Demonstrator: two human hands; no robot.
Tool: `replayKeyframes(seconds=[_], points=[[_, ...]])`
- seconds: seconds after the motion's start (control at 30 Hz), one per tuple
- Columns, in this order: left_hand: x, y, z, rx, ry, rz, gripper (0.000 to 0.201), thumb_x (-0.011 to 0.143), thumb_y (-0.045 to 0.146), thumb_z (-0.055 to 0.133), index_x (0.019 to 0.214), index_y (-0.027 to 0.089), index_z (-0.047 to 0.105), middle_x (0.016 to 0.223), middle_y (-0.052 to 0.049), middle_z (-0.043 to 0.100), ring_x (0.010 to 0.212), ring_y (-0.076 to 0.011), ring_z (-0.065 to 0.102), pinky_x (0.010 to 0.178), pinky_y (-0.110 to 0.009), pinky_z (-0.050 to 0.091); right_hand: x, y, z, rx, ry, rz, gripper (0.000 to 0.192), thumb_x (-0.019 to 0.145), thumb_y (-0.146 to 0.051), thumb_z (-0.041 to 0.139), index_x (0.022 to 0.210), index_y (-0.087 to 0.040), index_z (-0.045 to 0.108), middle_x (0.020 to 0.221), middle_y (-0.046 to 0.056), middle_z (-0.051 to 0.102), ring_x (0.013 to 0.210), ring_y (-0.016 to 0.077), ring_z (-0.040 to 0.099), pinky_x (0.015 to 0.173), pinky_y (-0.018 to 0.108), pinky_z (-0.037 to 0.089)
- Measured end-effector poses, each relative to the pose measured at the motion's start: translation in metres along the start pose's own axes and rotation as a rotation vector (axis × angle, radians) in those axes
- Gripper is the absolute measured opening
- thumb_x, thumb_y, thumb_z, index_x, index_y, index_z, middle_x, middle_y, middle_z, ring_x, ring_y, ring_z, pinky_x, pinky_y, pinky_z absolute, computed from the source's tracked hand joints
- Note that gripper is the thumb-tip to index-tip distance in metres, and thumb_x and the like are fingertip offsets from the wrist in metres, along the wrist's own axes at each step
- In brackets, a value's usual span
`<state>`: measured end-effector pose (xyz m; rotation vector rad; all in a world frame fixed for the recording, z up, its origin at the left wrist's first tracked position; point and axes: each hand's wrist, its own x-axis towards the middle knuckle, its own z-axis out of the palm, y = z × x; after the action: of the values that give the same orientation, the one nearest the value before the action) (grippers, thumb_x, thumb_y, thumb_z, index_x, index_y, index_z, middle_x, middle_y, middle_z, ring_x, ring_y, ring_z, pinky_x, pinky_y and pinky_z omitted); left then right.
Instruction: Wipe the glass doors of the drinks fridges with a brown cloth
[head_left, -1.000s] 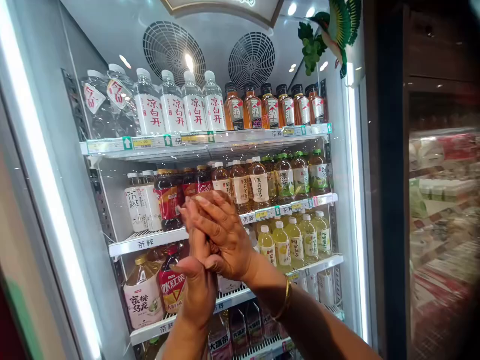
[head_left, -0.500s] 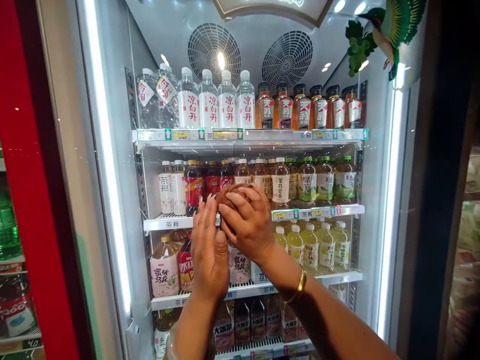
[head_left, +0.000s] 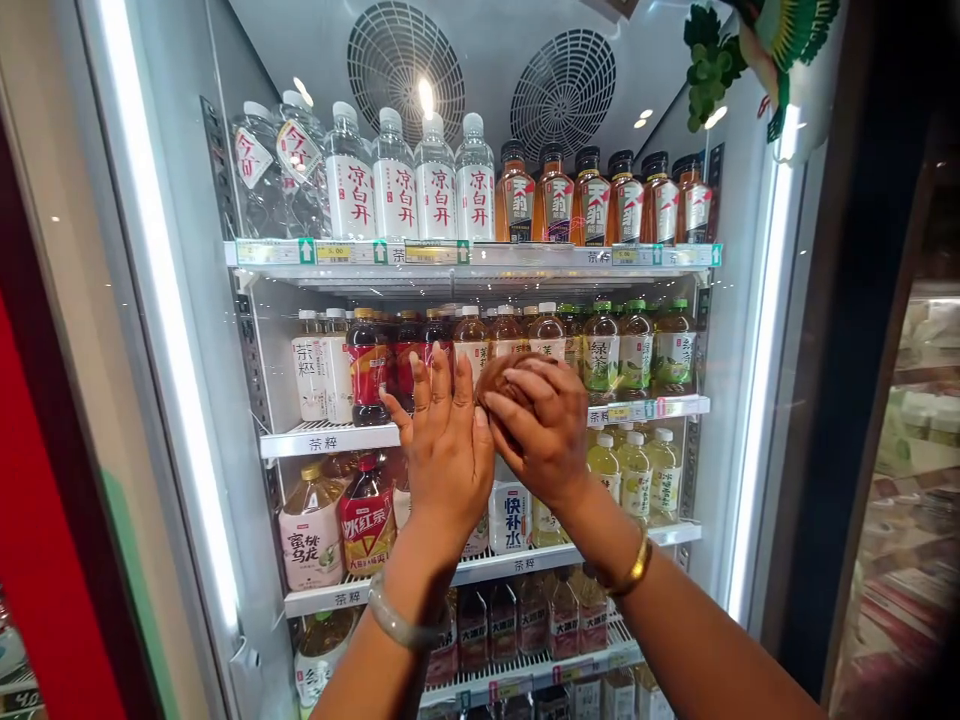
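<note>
Right hand (head_left: 544, 425) curled closed around a round brown object (head_left: 501, 375), raised before the drinks cooler's second shelf (head_left: 330, 438). Left hand (head_left: 446, 440) open, fingers spread, touching the right hand's left side; tea bottles (head_left: 600, 350) stand just behind.

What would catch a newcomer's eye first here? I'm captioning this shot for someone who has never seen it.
Two raised hands at the centre: the left hand open with fingers spread, the right hand curled beside it, touching. Behind them stands a lit drinks cooler, with clear water bottles and amber tea bottles lining its top shelf.
</note>
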<state>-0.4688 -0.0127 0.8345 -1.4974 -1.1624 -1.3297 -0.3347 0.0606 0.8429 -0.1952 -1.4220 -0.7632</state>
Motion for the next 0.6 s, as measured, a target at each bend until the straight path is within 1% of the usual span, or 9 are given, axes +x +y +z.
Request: replayKeyframes(seconds=[0.1,0.13,0.2,0.23,0.3,0.37,0.47,0.53,0.6], points=[[-0.004,-0.002,0.007,0.020,-0.013,0.011,0.071,0.105,0.025,0.045,0.168,0.038,0.014,0.177,-0.001,0.016,0.166,-0.0265,0.006,0.130,-0.067,-0.012,-0.018,0.018,-0.015,-0.013,-0.044,-0.063,0.031,0.087,-0.029,0.076,0.118,-0.031,0.071,0.127,0.004,0.068,0.129,0.0272,0.056,0.118,0.056,0.049],[-0.005,-0.002,0.009,0.029,-0.014,0.013,0.071,0.105,0.025,0.047,0.168,0.038,0.016,0.176,-0.001,0.018,0.166,-0.0273,0.009,0.130,-0.067,-0.012,-0.019,0.025,-0.018,-0.026,-0.037,-0.055,0.032,0.087,-0.028,0.077,0.118,-0.032,0.071,0.127,0.004,0.068,0.130,0.0276,0.057,0.117,0.057,0.050],[-0.006,-0.002,0.013,0.044,-0.006,0.007,0.072,0.104,0.027,0.050,0.167,0.039,0.018,0.176,-0.001,0.020,0.165,-0.0285,0.014,0.130,-0.067,-0.013,-0.011,0.036,-0.018,-0.053,0.009,-0.001,0.031,0.087,-0.025,0.076,0.117,-0.031,0.071,0.127,0.005,0.067,0.130,0.0283,0.057,0.116,0.058,0.050],[-0.006,-0.002,0.015,0.049,0.000,0.001,0.072,0.104,0.029,0.051,0.167,0.040,0.019,0.176,-0.001,0.020,0.165,-0.0290,0.015,0.130,-0.066,-0.014,-0.004,0.038,-0.015,-0.060,0.041,0.031,0.029,0.088,-0.023,0.075,0.116,-0.031,0.071,0.128,0.006,0.067,0.130,0.0287,0.057,0.116,0.058,0.050],[-0.005,-0.002,0.019,0.060,0.008,-0.006,0.073,0.104,0.033,0.054,0.167,0.040,0.019,0.176,-0.001,0.019,0.165,-0.0296,0.014,0.130,-0.066,-0.013,0.010,0.034,-0.006,-0.063,0.087,0.080,0.027,0.089,-0.024,0.073,0.115,-0.031,0.072,0.130,0.005,0.066,0.132,0.0291,0.056,0.118,0.059,0.047],[-0.005,-0.003,0.022,0.077,0.008,-0.005,0.074,0.103,0.034,0.055,0.167,0.039,0.019,0.176,-0.001,0.018,0.165,-0.0292,0.013,0.132,-0.065,-0.011,0.014,0.024,0.001,-0.063,0.067,0.078,0.028,0.090,-0.028,0.072,0.118,-0.034,0.072,0.133,0.004,0.065,0.136,0.0297,0.053,0.122,0.061,0.043],[-0.006,-0.003,0.024,0.092,0.009,0.000,0.073,0.102,0.032,0.054,0.167,0.039,0.021,0.176,0.000,0.018,0.165,-0.0280,0.011,0.133,-0.063,-0.006,-0.006,0.013,-0.003,-0.045,-0.021,0.031,0.035,0.090,-0.032,0.074,0.124,-0.038,0.070,0.135,0.002,0.064,0.138,0.0289,0.050,0.125,0.059,0.041],[-0.007,-0.002,0.024,0.090,0.011,-0.004,0.072,0.102,0.033,0.055,0.167,0.040,0.023,0.176,0.002,0.020,0.165,-0.0276,0.011,0.134,-0.063,-0.004,-0.026,0.017,-0.013,-0.027,-0.045,0.010,0.039,0.088,-0.031,0.077,0.126,-0.038,0.069,0.134,0.002,0.063,0.137,0.0280,0.051,0.124,0.058,0.044],[-0.008,0.001,0.025,0.094,0.009,-0.017,0.073,0.102,0.035,0.057,0.167,0.040,0.023,0.176,0.002,0.020,0.166,-0.0276,0.010,0.134,-0.063,-0.002,-0.040,0.028,-0.024,-0.029,-0.045,-0.009,0.042,0.086,-0.030,0.080,0.126,-0.037,0.068,0.133,0.004,0.063,0.136,0.0286,0.052,0.122,0.059,0.045]])
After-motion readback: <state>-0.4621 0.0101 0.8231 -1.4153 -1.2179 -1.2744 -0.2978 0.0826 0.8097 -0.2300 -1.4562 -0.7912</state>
